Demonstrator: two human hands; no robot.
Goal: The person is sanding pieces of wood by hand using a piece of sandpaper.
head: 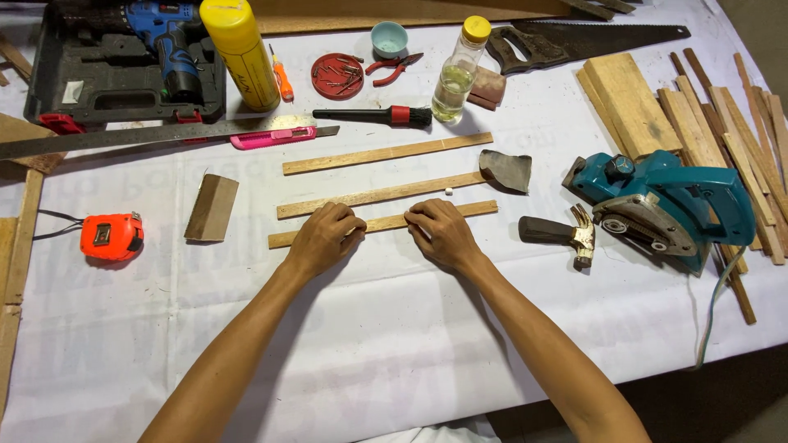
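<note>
Three thin wooden strips lie side by side on the white-covered table (369, 344). My left hand (322, 238) and my right hand (442, 232) both grip the nearest strip (386, 223) near its middle, fingers curled over it. The middle strip (377, 195) lies just beyond my knuckles, and the far strip (386, 153) is further back. A tiny white piece (448, 191) sits beside the middle strip.
Orange tape measure (111, 236) and small wood block (212, 207) lie left. Steel ruler (156, 133), pink cutter (271, 137), yellow can (240, 51), drill case (123, 61), brush (373, 116), bottle (457, 72), handsaw (583, 39) at back. Hammer (562, 232), teal planer (661, 205), wood slats (722, 131) right.
</note>
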